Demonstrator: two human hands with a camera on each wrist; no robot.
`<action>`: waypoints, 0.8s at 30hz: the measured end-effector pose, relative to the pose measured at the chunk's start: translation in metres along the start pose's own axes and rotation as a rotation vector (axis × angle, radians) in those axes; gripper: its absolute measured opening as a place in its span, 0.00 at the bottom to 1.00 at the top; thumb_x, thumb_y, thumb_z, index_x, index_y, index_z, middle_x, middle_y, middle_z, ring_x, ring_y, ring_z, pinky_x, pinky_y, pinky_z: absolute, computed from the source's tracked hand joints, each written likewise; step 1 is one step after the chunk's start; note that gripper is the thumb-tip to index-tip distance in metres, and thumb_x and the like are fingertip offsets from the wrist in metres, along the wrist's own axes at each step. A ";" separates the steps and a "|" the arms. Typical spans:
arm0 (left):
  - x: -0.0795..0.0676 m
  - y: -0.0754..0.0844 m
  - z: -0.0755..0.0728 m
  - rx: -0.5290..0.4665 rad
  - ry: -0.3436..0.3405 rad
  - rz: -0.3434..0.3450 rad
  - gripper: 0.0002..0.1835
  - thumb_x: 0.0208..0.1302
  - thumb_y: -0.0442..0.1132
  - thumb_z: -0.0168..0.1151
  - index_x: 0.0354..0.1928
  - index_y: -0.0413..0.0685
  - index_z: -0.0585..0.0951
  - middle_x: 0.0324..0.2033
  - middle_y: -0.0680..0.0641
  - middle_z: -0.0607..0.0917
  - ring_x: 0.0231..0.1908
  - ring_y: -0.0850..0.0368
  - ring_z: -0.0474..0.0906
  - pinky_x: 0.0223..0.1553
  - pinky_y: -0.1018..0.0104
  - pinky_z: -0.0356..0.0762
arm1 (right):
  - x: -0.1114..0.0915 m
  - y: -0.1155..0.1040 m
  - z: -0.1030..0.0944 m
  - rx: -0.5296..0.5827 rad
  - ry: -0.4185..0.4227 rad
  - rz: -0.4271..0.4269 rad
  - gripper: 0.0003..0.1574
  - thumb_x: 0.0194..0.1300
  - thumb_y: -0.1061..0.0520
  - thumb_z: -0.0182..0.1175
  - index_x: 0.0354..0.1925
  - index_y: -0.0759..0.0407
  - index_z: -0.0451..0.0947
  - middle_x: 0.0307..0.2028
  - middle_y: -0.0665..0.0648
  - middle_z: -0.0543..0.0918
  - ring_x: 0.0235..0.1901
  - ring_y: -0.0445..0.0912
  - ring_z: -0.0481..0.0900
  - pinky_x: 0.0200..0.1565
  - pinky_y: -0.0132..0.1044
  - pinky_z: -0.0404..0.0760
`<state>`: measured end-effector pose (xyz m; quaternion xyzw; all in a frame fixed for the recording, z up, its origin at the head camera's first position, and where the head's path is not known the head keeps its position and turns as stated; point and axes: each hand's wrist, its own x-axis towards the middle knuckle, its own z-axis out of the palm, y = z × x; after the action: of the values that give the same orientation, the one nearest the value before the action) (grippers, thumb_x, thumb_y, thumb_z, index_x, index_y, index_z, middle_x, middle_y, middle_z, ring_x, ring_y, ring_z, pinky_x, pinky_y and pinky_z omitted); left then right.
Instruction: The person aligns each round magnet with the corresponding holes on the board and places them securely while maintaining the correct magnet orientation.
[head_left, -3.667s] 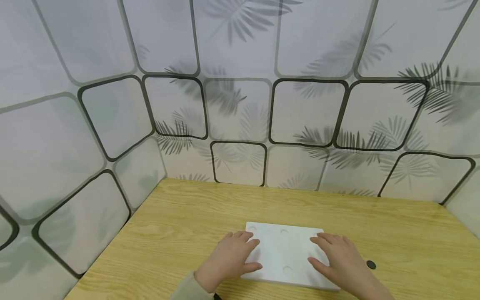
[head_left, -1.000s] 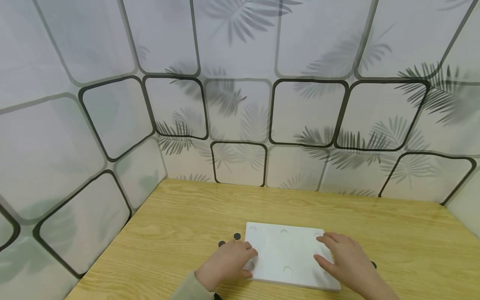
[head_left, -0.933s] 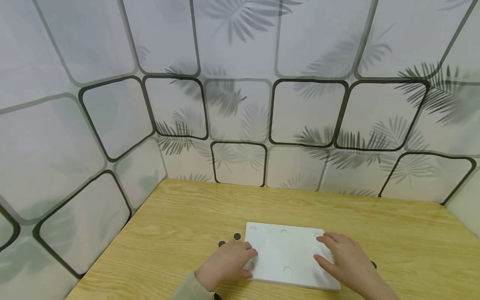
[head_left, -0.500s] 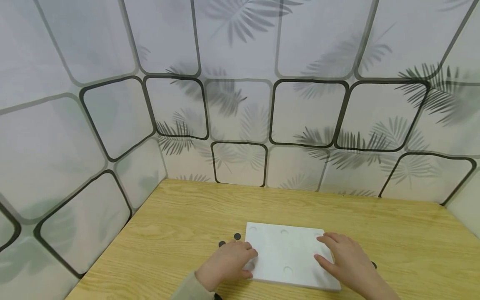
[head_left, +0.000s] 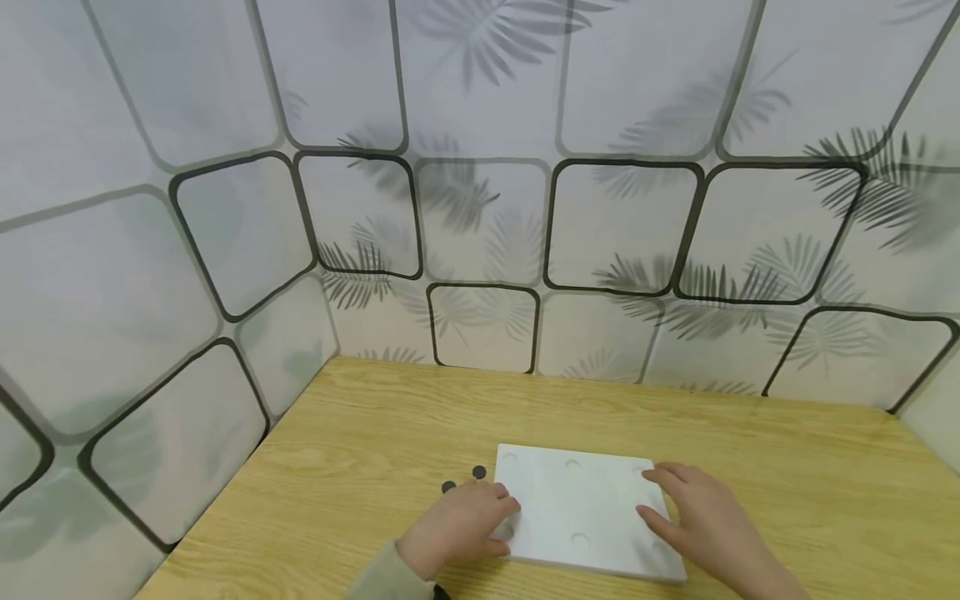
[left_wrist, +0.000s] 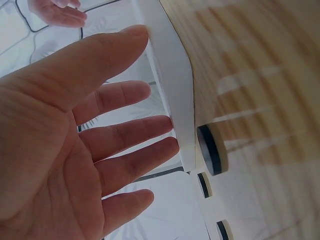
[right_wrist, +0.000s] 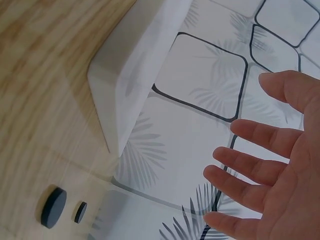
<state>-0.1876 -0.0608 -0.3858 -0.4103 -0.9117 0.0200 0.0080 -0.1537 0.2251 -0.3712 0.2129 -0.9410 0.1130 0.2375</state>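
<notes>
A white rectangular board (head_left: pixel 581 504) with shallow round recesses lies flat on the wooden table. My left hand (head_left: pixel 463 521) hovers at its left edge, palm toward the board, fingers relaxed and holding nothing. Over the right edge is my right hand (head_left: pixel 705 521), its thumb and fingers spread apart with nothing between them. Small black discs lie on the table to the left of the board, the nearest disc (left_wrist: pixel 209 150) close to its edge in the left wrist view. On the other side, the right wrist view shows a black disc (right_wrist: pixel 53 207) and a smaller-looking one beyond it.
The wooden table (head_left: pixel 360 433) extends behind the board and to both sides. A pale cloth wall (head_left: pixel 480 217) with dark rounded frames and leaf prints rises along the back and left of the table.
Since the oldest frame, my left hand has drawn back leftward, uncovering two discs. The right hand has shifted right and now covers the disc seen there in the head view. The view has turned slightly.
</notes>
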 end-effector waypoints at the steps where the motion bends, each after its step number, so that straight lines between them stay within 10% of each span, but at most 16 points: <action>1: 0.000 0.000 0.000 -0.002 -0.003 0.000 0.19 0.47 0.54 0.65 0.40 0.56 0.78 0.31 0.60 0.75 0.31 0.67 0.70 0.34 0.73 0.69 | 0.000 0.001 0.000 0.000 0.010 -0.006 0.21 0.42 0.52 0.69 0.36 0.60 0.78 0.34 0.56 0.79 0.35 0.51 0.77 0.36 0.47 0.75; 24: 0.002 0.000 -0.001 -0.025 -0.030 -0.012 0.19 0.47 0.54 0.65 0.41 0.56 0.78 0.32 0.60 0.75 0.32 0.66 0.70 0.36 0.72 0.69 | -0.019 0.023 -0.006 -0.043 -0.013 0.065 0.23 0.41 0.53 0.70 0.36 0.62 0.78 0.35 0.58 0.79 0.37 0.55 0.76 0.38 0.50 0.74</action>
<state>-0.1887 -0.0594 -0.3852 -0.4044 -0.9144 0.0148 -0.0109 -0.1464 0.2543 -0.3777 0.1779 -0.9511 0.0991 0.2320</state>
